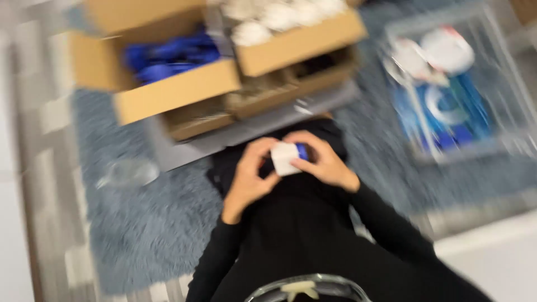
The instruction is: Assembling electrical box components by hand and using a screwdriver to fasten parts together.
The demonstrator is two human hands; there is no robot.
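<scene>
Both grips clamped on a small white block (284, 157) (blue behind) — left hand (250, 178), right hand (323, 163), wrists angled inward.

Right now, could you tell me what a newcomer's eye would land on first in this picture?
At the centre, the left hand and right hand together hold a small white and blue object over a dark lap. Behind them at upper left, a cardboard box holds bright blue items. At upper right, a clear bin sits on the grey-blue rug.

Head camera, apparently steeply downward, close.
</scene>
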